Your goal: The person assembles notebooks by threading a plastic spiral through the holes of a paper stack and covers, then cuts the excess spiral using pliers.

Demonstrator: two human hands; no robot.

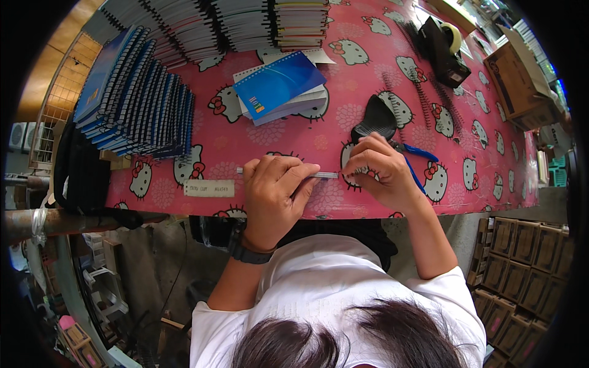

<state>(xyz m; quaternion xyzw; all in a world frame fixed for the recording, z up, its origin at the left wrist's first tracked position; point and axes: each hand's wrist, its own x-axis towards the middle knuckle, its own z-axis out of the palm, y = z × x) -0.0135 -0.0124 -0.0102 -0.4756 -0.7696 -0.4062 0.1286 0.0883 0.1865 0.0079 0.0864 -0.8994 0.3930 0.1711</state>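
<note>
My left hand (279, 187), with a black watch at the wrist, is closed around a thin notebook (329, 175) held edge-on above the near edge of the table. At the notebook's right end, the fingers of my right hand (381, 168) are curled into a pinch. Whatever lies between them is too small to make out. Blue-handled pliers (421, 153) lie just beyond my right hand, partly hidden by it. Touching that area is a black scoop-shaped dish (375, 118). A blue-covered stack of punched notebook sheets (279, 86) lies farther back.
Blue spiral notebooks (132, 101) are piled at the left, with more bound stacks (242, 24) behind. Black binding coils (420, 92) lie at the right near a tape dispenser (445, 52) and a cardboard box (521, 80). A paper label (209, 188) rests on the pink patterned tablecloth (261, 132).
</note>
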